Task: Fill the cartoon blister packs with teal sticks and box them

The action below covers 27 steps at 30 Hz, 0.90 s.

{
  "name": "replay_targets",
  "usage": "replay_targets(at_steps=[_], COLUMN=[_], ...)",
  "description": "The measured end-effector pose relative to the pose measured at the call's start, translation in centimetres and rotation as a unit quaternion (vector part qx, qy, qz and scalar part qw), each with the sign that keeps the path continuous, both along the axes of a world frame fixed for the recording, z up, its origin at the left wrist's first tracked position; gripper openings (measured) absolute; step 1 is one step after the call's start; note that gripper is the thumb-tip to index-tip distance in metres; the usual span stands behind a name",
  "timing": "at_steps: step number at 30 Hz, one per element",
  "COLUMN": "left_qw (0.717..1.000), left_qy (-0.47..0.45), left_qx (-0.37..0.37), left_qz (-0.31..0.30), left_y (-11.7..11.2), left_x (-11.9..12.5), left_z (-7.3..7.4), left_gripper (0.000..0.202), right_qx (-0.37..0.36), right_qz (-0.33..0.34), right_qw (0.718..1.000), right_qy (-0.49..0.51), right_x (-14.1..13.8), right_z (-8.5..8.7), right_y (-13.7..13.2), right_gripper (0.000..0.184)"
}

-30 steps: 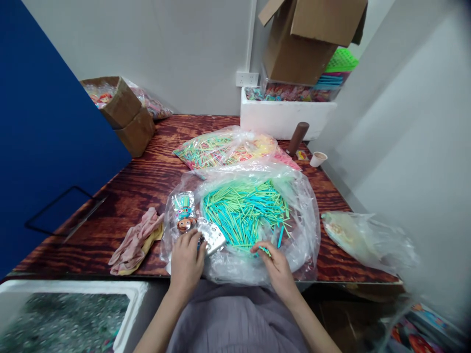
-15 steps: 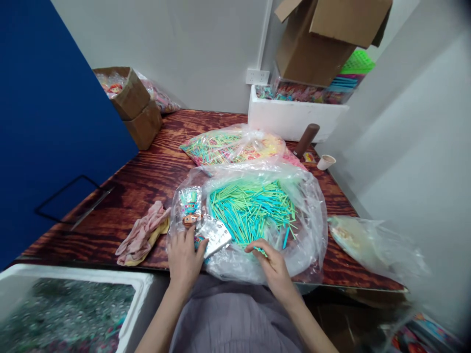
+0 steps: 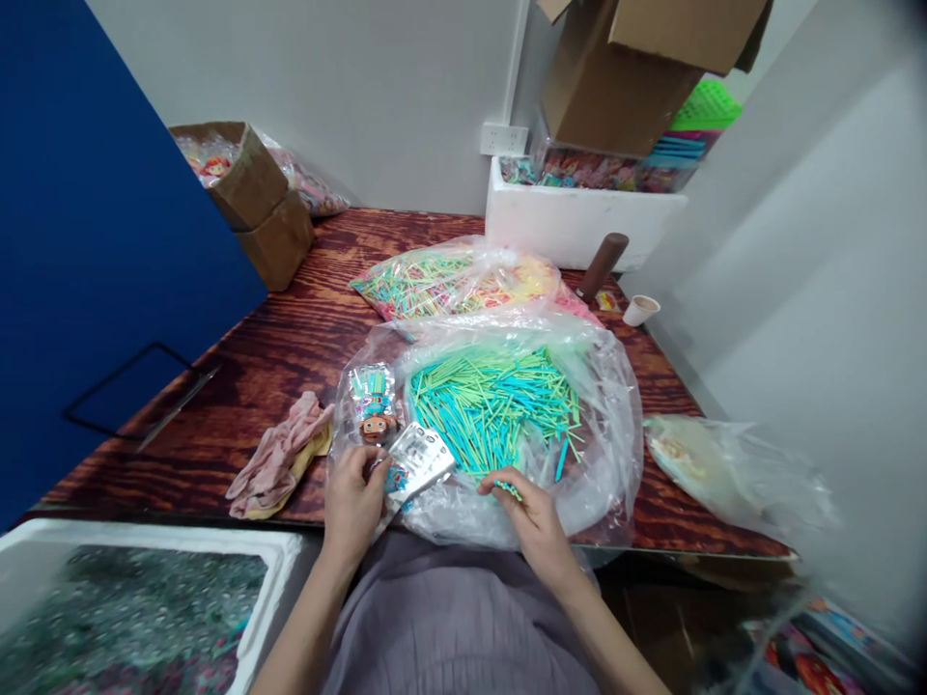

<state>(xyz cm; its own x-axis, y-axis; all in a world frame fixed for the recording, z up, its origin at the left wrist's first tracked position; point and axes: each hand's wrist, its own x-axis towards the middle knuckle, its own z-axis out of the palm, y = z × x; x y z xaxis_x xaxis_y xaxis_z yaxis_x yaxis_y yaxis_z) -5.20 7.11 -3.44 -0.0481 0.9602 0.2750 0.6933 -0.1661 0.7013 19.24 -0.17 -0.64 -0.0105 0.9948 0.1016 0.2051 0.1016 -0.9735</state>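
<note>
My left hand [image 3: 353, 502] is closed at the near-left end of a small stack of silver printed packets [image 3: 422, 454], with thumb and fingers pinching the edge of a packet. My right hand [image 3: 532, 516] is closed round a small bunch of green and blue sticks [image 3: 508, 489], whose ends show by the fingers. Beyond it spreads a heap of thin green and blue sticks [image 3: 499, 396] in an opened clear plastic bag [image 3: 608, 463]. A filled packet with a cartoon figure and green sticks [image 3: 375, 401] lies on the bag's left side.
Pink and yellow cloth gloves [image 3: 282, 454] lie to the left. Behind is another bag of coloured sticks [image 3: 435, 285]. A brown cylinder [image 3: 604, 265], a paper cup [image 3: 641, 310] and a plastic bag [image 3: 695, 454] are at right. A foam box [image 3: 279, 550] stands at lower left.
My left hand has drawn back towards me and its fingers have curled in at the packet stack. My right hand stays almost in place with its sticks. The view has shifted slightly.
</note>
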Motion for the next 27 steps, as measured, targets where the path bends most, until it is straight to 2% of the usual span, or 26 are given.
replay_targets(at_steps=[3, 6, 10, 13, 15, 20, 25, 27], left_qw=[0.998, 0.997, 0.985, 0.962, 0.956, 0.972, 0.978, 0.984], left_qy=[-0.031, -0.010, 0.143, 0.242, 0.262, 0.193, 0.137, 0.113], left_qx=[-0.044, -0.077, -0.080, -0.104, -0.118, -0.129, -0.136, -0.114], left_qz=[0.013, 0.002, -0.052, -0.069, -0.059, -0.041, -0.074, -0.077], left_y=[0.1, 0.0, 0.2, 0.6, 0.8, 1.1, 1.3, 1.3], left_x=[-0.4, -0.6, -0.5, 0.0, 0.5, 1.9, 1.3, 0.8], left_z=[0.1, 0.2, 0.9, 1.9, 2.4, 2.2, 1.4, 1.4], left_gripper=[0.026, 0.026, 0.019, 0.029, 0.036, 0.047, 0.015, 0.020], right_qx=[-0.005, -0.006, -0.003, -0.001, 0.000, 0.009, 0.006, -0.001], right_qz=[0.003, 0.005, 0.017, 0.021, 0.019, 0.021, 0.020, 0.016], right_qw=[1.000, 1.000, 1.000, 1.000, 1.000, 1.000, 1.000, 1.000], right_qy=[0.001, 0.002, -0.002, -0.006, -0.007, -0.015, -0.019, -0.010], right_x=[-0.1, -0.2, -0.4, -0.6, -0.7, -0.9, -0.7, -0.4], right_z=[-0.2, -0.2, -0.1, -0.1, -0.2, 0.0, -0.1, -0.3], right_y=[0.0, -0.1, 0.0, 0.1, 0.3, 0.5, 0.5, 0.7], right_gripper=[0.018, 0.017, 0.017, 0.018, 0.017, 0.017, 0.019, 0.018])
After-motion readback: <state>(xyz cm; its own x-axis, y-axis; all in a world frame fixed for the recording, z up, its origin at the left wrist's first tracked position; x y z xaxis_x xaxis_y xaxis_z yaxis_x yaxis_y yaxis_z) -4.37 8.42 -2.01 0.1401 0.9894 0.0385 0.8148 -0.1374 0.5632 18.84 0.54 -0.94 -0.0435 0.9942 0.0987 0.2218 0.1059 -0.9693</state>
